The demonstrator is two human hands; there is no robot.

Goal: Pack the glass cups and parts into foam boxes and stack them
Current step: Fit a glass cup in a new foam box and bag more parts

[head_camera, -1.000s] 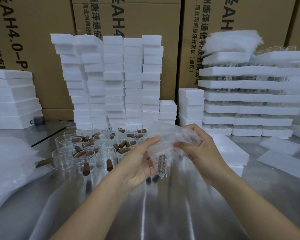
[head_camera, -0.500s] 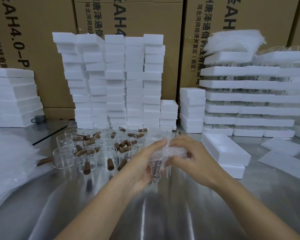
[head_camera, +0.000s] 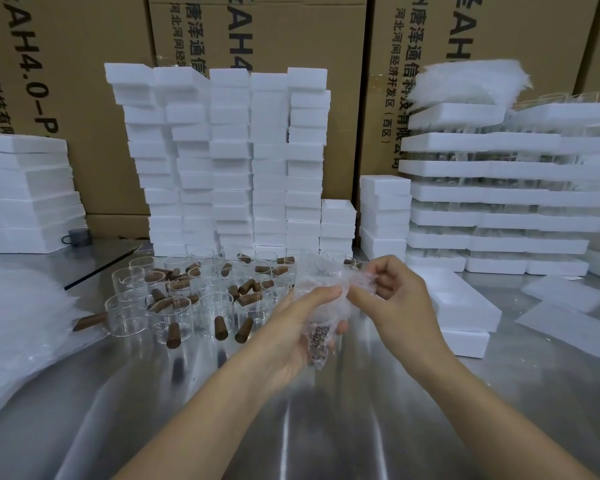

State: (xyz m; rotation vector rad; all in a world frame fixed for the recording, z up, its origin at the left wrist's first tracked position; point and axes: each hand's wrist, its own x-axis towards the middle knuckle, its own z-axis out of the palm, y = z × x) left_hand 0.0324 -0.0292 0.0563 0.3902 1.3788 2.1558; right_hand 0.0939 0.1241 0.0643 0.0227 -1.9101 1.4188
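- The left hand (head_camera: 291, 336) is curled round the lower part of a bubble-wrap pouch (head_camera: 314, 271), its thumb pressing the wrap near the middle.
- The right hand (head_camera: 399, 306) pinches the crumpled upper edge of the same pouch between thumb and fingers.
- Small brown parts (head_camera: 317, 339) sit bunched in the pouch's narrow bottom end (too small to tell what they are), held up above the metal worktop (head_camera: 326, 427).
- Glass cups (head_camera: 125, 313) with brown handles stand crowded together on the worktop, just left of the hands.
- Tall stacks of foam boxes (head_camera: 229, 161) rise behind the cups, against cardboard cartons (head_camera: 257, 29).
- An open foam box (head_camera: 465, 306) lies on another one just right of the right hand.
- Wide foam trays (head_camera: 499, 195) are stacked at the far right, with glass showing between the layers.
- Loose bubble-wrap sheets (head_camera: 14, 323) are heaped at the left edge.
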